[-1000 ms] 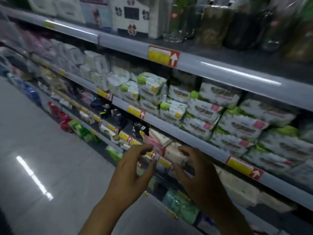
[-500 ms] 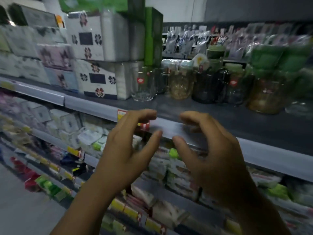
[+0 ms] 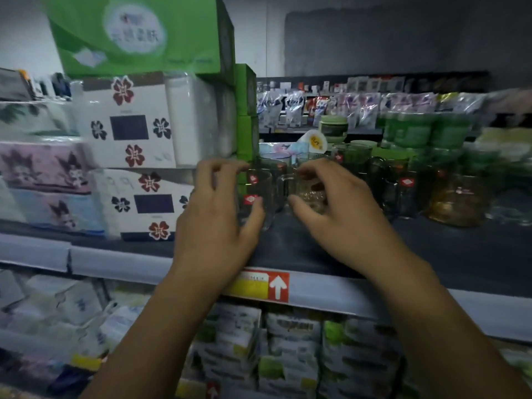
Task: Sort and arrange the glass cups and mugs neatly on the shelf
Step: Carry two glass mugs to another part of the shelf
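So I'm standing at the shelf (image 3: 431, 254) with the glassware and I'm just starting on the sorting, nothing is lined up yet as far as I can judge. My left hand (image 3: 216, 226) is reaching at the clear mug (image 3: 260, 191) with the red sticker, which is sitting at the left end of the row, just beside the stacked tissue packs (image 3: 135, 145). The thumb is lying across the mug's near side and the other fingers (image 3: 227, 168) are hooking in around rim height, but honestly I can't tell whether they're actually clamping it or only closing in, it's all a bit blurry. My right hand (image 3: 342, 217) is doing better: its fingers are curling round the handled mug (image 3: 309, 194) right next door, thumb low on the near wall, handle poking out to the left towards the clear mug. The two mugs are standing upright and very close, maybe touching, can't say. More glass is crowding behind and to the right, the dark mugs (image 3: 403, 194) and an amber mug (image 3: 457, 203), all fairly jumbled. I'm thinking the next move is calling for a firm hold on both, then lifting or sliding them apart without clinking them together or knocking the ones behind, and getting the handles pointing the same way.
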A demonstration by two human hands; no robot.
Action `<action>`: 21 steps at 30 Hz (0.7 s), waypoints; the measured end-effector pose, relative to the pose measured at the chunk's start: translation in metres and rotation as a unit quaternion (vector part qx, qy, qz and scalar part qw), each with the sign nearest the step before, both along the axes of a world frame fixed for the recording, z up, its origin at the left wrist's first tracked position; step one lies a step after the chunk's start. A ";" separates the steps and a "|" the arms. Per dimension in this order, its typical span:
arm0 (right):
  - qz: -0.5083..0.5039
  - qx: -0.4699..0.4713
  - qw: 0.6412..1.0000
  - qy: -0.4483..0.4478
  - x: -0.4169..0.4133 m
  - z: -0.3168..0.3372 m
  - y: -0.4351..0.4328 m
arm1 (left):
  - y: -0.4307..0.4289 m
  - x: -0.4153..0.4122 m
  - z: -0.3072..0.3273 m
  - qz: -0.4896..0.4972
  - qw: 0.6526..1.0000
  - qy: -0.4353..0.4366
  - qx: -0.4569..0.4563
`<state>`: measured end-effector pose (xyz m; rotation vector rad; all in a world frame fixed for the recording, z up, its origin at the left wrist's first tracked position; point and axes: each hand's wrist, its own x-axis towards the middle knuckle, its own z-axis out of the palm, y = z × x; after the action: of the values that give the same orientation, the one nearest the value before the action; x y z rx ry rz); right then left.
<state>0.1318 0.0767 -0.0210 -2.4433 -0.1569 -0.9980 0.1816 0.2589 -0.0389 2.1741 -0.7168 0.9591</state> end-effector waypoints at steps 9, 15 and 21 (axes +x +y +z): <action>-0.049 -0.152 0.983 0.089 0.050 0.030 0.008 | -0.001 0.016 0.010 0.056 0.989 -0.048 0.125; -0.070 -0.204 0.969 0.122 0.058 0.038 0.009 | 0.000 0.016 0.007 0.041 0.994 -0.045 0.088; -0.033 -0.217 0.967 0.131 0.060 0.039 0.001 | -0.003 0.014 0.004 0.043 0.997 -0.041 0.059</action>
<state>0.1915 0.0777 0.0183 -2.9722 -0.2244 -0.7102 0.1953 0.2561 -0.0350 2.2954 -0.7397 1.0797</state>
